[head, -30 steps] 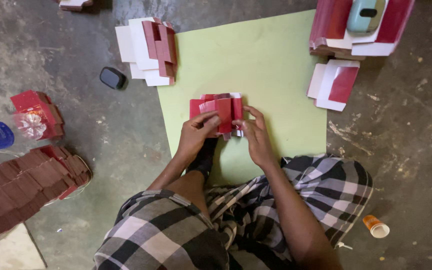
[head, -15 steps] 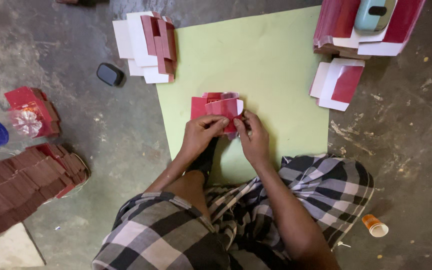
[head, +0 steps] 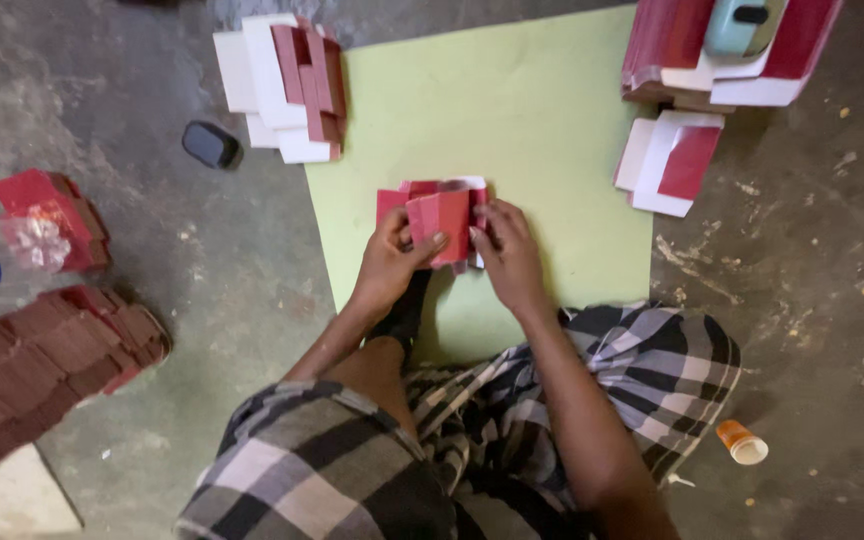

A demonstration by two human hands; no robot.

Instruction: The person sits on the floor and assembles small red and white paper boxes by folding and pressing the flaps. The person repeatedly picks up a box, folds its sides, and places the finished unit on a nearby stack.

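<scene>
Both hands [head: 452, 255], fingers clenched on red folded carton [head: 434, 212] over green sheet [head: 522, 120].

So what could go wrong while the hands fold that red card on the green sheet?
The folded red card piece is pinched between the left hand and right hand; a slip might crease it crooked. An elbow might also knock over the small orange bottle lying by the checked cloth.
</scene>
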